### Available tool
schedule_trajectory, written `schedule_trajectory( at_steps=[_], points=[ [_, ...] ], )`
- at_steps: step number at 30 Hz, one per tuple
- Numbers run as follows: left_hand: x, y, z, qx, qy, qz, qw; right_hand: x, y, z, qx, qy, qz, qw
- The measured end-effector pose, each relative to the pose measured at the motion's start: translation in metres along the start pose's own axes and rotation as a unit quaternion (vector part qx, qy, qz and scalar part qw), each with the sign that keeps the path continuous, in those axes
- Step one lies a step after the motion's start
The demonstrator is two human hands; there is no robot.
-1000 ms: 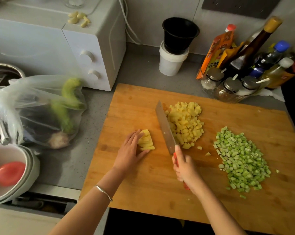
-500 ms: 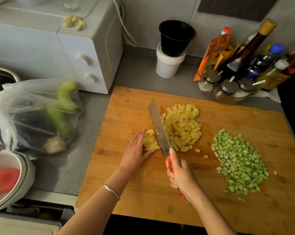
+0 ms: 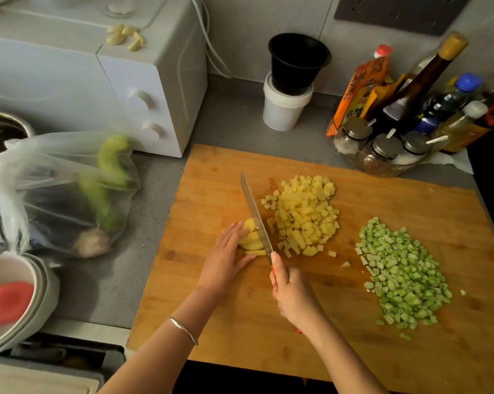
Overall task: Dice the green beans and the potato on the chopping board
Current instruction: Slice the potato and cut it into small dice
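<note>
A wooden chopping board (image 3: pixel 368 336) fills the counter's right side. My left hand (image 3: pixel 225 257) presses flat on a stack of yellow potato strips (image 3: pixel 250 240) near the board's left middle. My right hand (image 3: pixel 292 297) grips the red handle of a knife (image 3: pixel 255 216), forefinger along the blade's spine. The blade stands against the right end of the strips. A heap of diced potato (image 3: pixel 305 214) lies just right of the blade. Diced green beans (image 3: pixel 402 273) form a pile further right.
A white microwave (image 3: pixel 126 89) stands at the back left, a plastic bag of vegetables (image 3: pixel 63 194) in front of it. Stacked bowls with a red tomato (image 3: pixel 7 302) sit at the left edge. Stacked white and black tubs (image 3: pixel 291 81) and condiment bottles (image 3: pixel 410 109) line the back.
The knife has shifted left from beside the diced heap onto the right end of the potato strips. My left hand stays on the strips, with less of them showing.
</note>
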State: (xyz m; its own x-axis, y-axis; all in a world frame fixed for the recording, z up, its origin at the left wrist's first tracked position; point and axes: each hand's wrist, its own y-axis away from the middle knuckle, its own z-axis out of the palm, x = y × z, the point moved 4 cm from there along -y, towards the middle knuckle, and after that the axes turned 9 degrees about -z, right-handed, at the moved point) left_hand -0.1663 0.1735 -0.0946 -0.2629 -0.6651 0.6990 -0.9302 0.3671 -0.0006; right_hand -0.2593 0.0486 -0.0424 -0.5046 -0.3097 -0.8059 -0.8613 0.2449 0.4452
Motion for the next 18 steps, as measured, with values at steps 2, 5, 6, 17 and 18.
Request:
schedule_trajectory(
  at_steps=[2, 5, 6, 17, 18],
  points=[
    [0.0, 0.0, 0.0, 0.0, 0.004, -0.003, 1.0, 0.0, -0.005, 0.001, -0.006, 0.01, 0.019, 1.0],
    [0.002, 0.0, 0.0, -0.001, 0.005, -0.005, 1.0, 0.0, -0.009, 0.0, -0.015, 0.003, 0.035, 0.999],
    [0.001, 0.0, 0.0, 0.0, 0.004, -0.004, 1.0, 0.0, -0.01, 0.0, -0.016, 0.005, 0.037, 0.999],
    [0.002, 0.0, -0.001, -0.003, 0.001, -0.024, 1.0, 0.007, -0.007, -0.001, -0.007, 0.039, 0.014, 0.999],
    [0.002, 0.001, -0.001, -0.005, 0.001, -0.027, 1.0, 0.01, -0.005, -0.004, -0.009, 0.026, 0.024, 0.999]
  ],
)
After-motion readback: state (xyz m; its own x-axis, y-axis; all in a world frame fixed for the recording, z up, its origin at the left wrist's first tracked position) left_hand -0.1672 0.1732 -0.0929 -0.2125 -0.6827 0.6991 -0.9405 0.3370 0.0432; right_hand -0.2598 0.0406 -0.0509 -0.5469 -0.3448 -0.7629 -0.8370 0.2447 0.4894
